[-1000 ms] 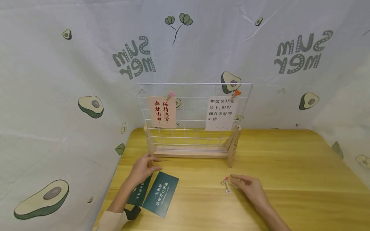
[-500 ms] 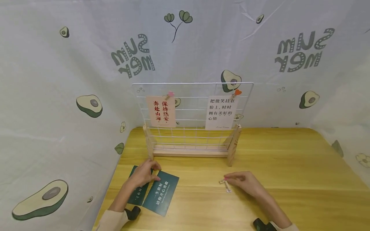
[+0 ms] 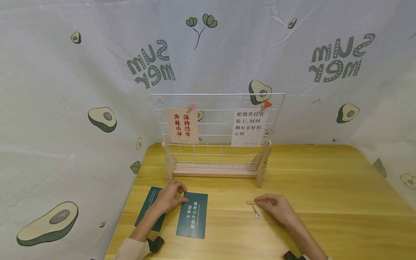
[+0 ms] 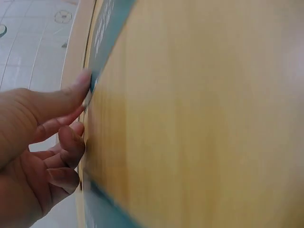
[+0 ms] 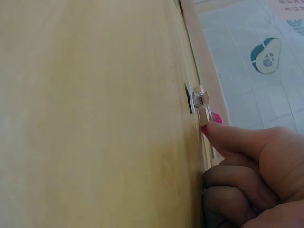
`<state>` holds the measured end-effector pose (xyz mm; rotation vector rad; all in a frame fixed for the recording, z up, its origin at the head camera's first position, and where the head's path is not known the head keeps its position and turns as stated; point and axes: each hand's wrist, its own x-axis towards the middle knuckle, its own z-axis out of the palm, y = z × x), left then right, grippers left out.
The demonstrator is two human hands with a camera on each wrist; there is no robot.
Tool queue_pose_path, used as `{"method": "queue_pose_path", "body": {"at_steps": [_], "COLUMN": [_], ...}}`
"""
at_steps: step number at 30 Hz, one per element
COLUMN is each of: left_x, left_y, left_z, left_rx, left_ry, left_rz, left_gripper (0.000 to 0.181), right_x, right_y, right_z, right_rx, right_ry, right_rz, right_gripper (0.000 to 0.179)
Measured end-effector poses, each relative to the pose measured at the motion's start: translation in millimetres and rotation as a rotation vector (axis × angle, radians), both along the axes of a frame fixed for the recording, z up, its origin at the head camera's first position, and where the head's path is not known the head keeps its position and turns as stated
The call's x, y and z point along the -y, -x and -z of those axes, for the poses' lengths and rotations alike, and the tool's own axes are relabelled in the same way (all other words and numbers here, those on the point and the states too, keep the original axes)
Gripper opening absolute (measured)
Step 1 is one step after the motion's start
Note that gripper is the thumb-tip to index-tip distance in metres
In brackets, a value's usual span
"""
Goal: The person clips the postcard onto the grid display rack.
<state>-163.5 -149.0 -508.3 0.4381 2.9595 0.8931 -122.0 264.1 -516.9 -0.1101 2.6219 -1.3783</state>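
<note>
My left hand [image 3: 167,198] pinches the upper left corner of a dark green card [image 3: 192,225] with white writing. In the left wrist view the thumb lies on the edge of this card [image 4: 108,33], and the other fingers curl beside it. A second green card [image 3: 145,208] lies to the left, partly under the forearm. My right hand [image 3: 276,206] pinches a small wooden clothespin [image 3: 251,202] between thumb and forefinger; a pink bit shows by the fingertips in the right wrist view. Another small clothespin [image 3: 257,212] with a whitish end lies just below it on the table.
A white wire grid [image 3: 208,154] in a wooden stand [image 3: 214,173] stands behind the hands. A pink card [image 3: 182,126] and a white card [image 3: 248,128] hang on it from heart clothespins. The wooden table [image 3: 325,180] reaches to a printed cloth [image 3: 214,72].
The left hand has come down onto the green card, which has turned more upright and slid right. The right hand has moved slightly left and taken hold of the pink clothespin.
</note>
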Motion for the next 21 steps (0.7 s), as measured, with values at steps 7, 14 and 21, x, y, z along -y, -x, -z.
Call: {"method": "queue_pose_path", "body": {"at_steps": [7, 14, 21], "left_x": [-4.3, -28.2, -44.5], "left_y": [-20.1, -65.7, -83.2], "left_z": [-7.0, -12.2, -3.8], "left_rx": [-0.015, 0.005, -0.098], "left_ry": [-0.002, 0.112, 0.265], "left_rz": [-0.113, -0.289, -0.248], "left_gripper": [0.042, 0.070, 0.103], "right_x": [1, 3, 4], "right_y": [-1.4, -2.4, -2.5], "right_z": [-1.2, -1.8, -0.5], "right_rx": [0.034, 0.042, 0.055], "right_ry": [0.041, 0.031, 0.047], "right_rz": [0.045, 0.059, 0.074], "right_gripper": [0.031, 0.031, 0.032]}}
